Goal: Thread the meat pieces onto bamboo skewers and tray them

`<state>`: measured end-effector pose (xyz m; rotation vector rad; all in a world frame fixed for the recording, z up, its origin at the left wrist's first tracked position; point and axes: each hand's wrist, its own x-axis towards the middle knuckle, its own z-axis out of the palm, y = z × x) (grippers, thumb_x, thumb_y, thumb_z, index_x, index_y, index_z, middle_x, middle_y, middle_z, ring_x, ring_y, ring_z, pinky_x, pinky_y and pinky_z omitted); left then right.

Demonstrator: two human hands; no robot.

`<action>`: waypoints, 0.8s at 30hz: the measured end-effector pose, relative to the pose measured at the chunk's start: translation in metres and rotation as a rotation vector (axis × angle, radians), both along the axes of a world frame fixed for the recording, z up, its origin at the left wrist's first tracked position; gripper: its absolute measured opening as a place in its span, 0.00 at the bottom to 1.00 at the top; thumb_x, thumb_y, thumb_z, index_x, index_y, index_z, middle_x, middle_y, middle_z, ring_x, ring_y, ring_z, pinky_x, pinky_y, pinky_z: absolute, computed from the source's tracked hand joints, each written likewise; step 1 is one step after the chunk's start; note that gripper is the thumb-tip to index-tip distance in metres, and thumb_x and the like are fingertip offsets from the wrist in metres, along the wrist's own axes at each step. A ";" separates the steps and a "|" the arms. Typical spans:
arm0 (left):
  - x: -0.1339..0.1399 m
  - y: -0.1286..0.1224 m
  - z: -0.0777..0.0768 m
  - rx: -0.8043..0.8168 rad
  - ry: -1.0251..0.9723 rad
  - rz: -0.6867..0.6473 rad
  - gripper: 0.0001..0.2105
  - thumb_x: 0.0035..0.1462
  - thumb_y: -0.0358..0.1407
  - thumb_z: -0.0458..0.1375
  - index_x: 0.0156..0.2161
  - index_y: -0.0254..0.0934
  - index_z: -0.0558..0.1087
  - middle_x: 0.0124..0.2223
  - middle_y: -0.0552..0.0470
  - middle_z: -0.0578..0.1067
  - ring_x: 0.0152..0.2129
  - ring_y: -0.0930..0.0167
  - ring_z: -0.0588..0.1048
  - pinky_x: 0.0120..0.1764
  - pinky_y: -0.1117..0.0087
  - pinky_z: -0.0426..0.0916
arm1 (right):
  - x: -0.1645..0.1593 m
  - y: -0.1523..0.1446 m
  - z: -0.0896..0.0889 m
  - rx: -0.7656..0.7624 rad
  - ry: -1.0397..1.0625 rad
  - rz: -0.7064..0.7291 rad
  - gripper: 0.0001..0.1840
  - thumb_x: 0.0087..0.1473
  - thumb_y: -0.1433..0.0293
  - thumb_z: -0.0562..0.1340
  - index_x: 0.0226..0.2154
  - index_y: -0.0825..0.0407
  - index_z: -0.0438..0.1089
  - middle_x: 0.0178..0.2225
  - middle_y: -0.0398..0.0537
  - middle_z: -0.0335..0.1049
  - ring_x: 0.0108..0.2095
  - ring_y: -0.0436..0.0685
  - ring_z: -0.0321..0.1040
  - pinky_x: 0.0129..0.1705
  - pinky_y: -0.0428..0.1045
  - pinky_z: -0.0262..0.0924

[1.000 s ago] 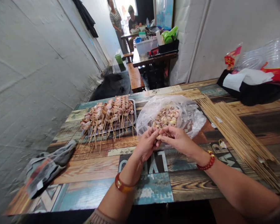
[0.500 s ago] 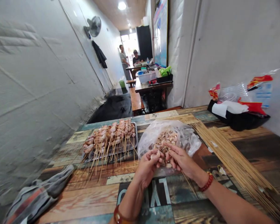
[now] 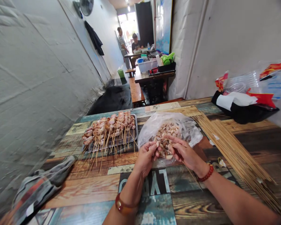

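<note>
My left hand (image 3: 145, 157) is closed in a pinch on a small pale piece of meat (image 3: 157, 144), over the near side of an open clear plastic bag (image 3: 148, 130). Inside the bag lies a heap of small cut meat pieces (image 3: 170, 128). Just to the right, my right hand (image 3: 186, 153) has its fingers wrapped round a thin bamboo skewer (image 3: 194, 175); its tail sticks out below the palm toward me. The skewer's tip is too small to make out. A metal tray (image 3: 136, 125) on the left holds stacked, threaded meat skewers (image 3: 111, 126), sticks pointing toward me.
Bare bamboo skewers (image 3: 234, 153) lie spread along the table's right side. A grey cloth (image 3: 43, 187) rests at the left edge. A black bag of packaging (image 3: 253, 112) sits at the back right. Beyond stand a bench (image 3: 136, 90), another table (image 3: 154, 76) and two people.
The view has tipped downward, so the far room sits higher in the picture. My hands have drawn slightly apart, still gripping the meat piece and the skewer.
</note>
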<state>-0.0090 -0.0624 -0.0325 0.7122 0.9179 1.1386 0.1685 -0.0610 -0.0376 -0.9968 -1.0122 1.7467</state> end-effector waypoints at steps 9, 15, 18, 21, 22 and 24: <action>0.000 0.000 -0.012 -0.002 0.089 0.060 0.18 0.41 0.41 0.71 0.33 0.31 0.73 0.26 0.53 0.75 0.16 0.82 0.66 0.18 0.82 0.54 | -0.012 -0.005 -0.008 0.175 -0.256 -0.031 0.33 0.57 0.57 0.54 0.61 0.56 0.59 0.16 0.33 0.59 0.11 0.44 0.51 0.13 0.41 0.45; 0.006 -0.005 -0.023 0.131 0.259 0.127 0.20 0.45 0.44 0.68 0.38 0.30 0.74 0.23 0.54 0.73 0.14 0.83 0.62 0.18 0.80 0.52 | -0.019 -0.007 -0.027 0.301 -0.211 -0.108 0.20 0.55 0.65 0.53 0.48 0.55 0.65 0.27 0.40 0.66 0.16 0.45 0.56 0.17 0.43 0.52; 0.012 -0.009 -0.022 0.155 0.358 0.188 0.21 0.46 0.46 0.67 0.38 0.30 0.73 0.22 0.55 0.72 0.12 0.83 0.59 0.17 0.79 0.50 | -0.014 -0.008 -0.032 0.317 -0.160 -0.010 0.19 0.54 0.68 0.51 0.48 0.54 0.64 0.26 0.39 0.65 0.15 0.44 0.54 0.16 0.43 0.50; 0.018 -0.012 -0.019 0.154 0.472 0.234 0.22 0.44 0.47 0.67 0.38 0.30 0.73 0.21 0.56 0.71 0.12 0.82 0.59 0.17 0.79 0.49 | -0.008 -0.008 -0.032 0.313 -0.115 0.071 0.24 0.53 0.69 0.50 0.53 0.54 0.62 0.24 0.37 0.63 0.14 0.45 0.54 0.15 0.43 0.49; 0.019 -0.012 -0.018 0.151 0.502 0.243 0.22 0.44 0.48 0.67 0.37 0.31 0.73 0.21 0.57 0.71 0.12 0.82 0.59 0.17 0.78 0.49 | -0.007 -0.008 -0.031 0.316 -0.112 0.082 0.25 0.53 0.69 0.50 0.54 0.55 0.61 0.23 0.37 0.63 0.14 0.45 0.53 0.15 0.43 0.49; 0.023 -0.013 -0.017 0.145 0.532 0.263 0.22 0.44 0.48 0.67 0.37 0.31 0.73 0.21 0.56 0.72 0.12 0.82 0.59 0.17 0.78 0.50 | -0.005 -0.008 -0.029 0.324 -0.115 0.085 0.26 0.55 0.67 0.51 0.55 0.55 0.61 0.21 0.36 0.62 0.14 0.46 0.53 0.15 0.43 0.49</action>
